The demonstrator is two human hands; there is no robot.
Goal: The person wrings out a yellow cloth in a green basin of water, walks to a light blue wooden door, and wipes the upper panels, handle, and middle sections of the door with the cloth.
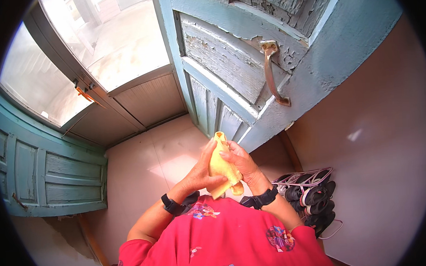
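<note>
A folded yellow cloth (221, 164) is held in front of my chest between both hands. My left hand (202, 169) grips its left side, thumb lying across the lower part. On the other side my right hand (242, 160) clasps it, with the thumb over the front. The cloth's upper end is rolled, and its lower end hangs loose. Just beyond my hands stands a wooden door (227, 61) with peeling light-blue paint. It carries a rusty metal pull handle (271, 73). The fingers behind the cloth are partly hidden.
A second blue door leaf (58, 175) stands at the left. Glazed metal-framed doors (100, 81) lie beyond, an orange cord (84, 95) hanging at their handle. A rack (316, 175) holding several shoes (315, 196) is against the right wall. Pale tiles (136, 179) cover the floor.
</note>
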